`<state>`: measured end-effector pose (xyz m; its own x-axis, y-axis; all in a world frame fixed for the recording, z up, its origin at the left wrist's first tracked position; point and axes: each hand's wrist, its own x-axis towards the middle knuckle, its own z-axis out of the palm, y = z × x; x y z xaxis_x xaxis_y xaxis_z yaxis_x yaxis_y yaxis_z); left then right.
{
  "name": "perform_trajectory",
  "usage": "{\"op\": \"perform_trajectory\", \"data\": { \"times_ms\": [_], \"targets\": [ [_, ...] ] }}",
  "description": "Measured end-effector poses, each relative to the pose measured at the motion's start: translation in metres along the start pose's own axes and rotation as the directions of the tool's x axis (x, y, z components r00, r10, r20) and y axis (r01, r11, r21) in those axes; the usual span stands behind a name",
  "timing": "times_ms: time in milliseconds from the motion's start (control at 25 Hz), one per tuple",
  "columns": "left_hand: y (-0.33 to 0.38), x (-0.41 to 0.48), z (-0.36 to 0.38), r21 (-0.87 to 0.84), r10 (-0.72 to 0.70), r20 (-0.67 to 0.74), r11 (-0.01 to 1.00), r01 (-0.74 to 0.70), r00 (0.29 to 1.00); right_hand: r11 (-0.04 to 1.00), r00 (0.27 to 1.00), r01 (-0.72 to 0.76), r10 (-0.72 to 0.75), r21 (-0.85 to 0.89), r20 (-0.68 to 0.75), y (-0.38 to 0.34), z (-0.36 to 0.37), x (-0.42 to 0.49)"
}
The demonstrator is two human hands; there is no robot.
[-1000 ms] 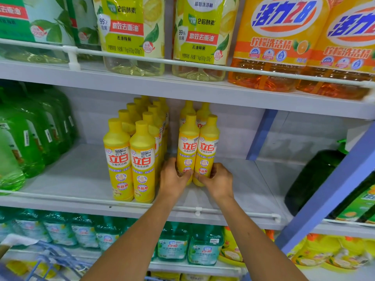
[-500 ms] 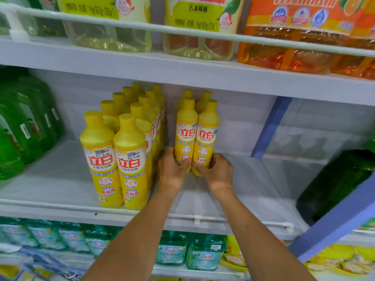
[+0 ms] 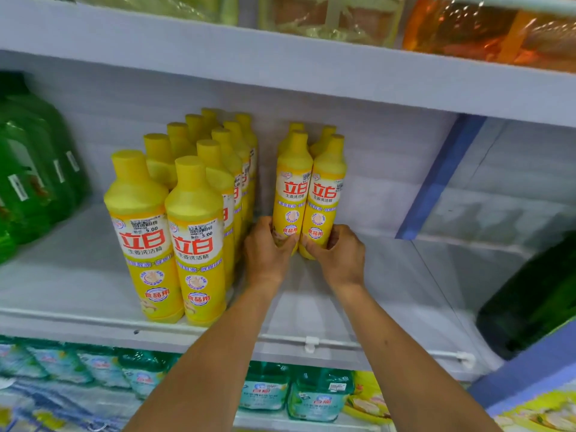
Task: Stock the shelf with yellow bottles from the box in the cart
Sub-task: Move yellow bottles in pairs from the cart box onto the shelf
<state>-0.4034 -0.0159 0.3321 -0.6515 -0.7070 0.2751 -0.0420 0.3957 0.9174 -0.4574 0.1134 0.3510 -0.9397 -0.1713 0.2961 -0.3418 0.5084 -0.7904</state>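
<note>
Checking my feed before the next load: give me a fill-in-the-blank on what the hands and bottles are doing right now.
1. The left hand and right hand each grip a yellow bottle near its ____.
2. The held bottles stand ____ on the shelf.
3. They sit to the ____ of the big yellow group.
4. The jugs at far left are ____.

Missing words: base; upright; right; green
</note>
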Motion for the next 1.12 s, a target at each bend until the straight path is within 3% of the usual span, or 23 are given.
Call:
{"op": "perform_trajectory", "data": {
  "times_ms": [640, 800, 960, 1120],
  "targets": [
    [-0.010, 0.005, 0.001, 0.010, -0.025, 0.056, 1.000, 0.025, 0.998, 0.995, 1.000, 0.006, -0.003, -0.102, 0.031, -0.001, 0.002, 0.003],
    [-0.004, 0.004, -0.009, 0.170, -0.028, 0.140, 0.985, 0.003, 0.990, 0.970, 0.995, 0.018, 0.007, -0.243, 0.099, -0.012, -0.010, -0.004],
    [0.020, -0.017, -0.034, 0.435, 0.013, 0.354, 0.883, -0.176, 0.935, 0.911, 0.973, 0.108, -0.016, -0.397, 0.228, -0.027, -0.040, -0.017],
    [0.056, -0.050, -0.070, 0.614, 0.012, 0.576, 0.653, -0.442, 0.817, 0.812, 0.902, 0.310, -0.088, -0.495, 0.422, -0.050, -0.075, -0.051]
  ]
}}
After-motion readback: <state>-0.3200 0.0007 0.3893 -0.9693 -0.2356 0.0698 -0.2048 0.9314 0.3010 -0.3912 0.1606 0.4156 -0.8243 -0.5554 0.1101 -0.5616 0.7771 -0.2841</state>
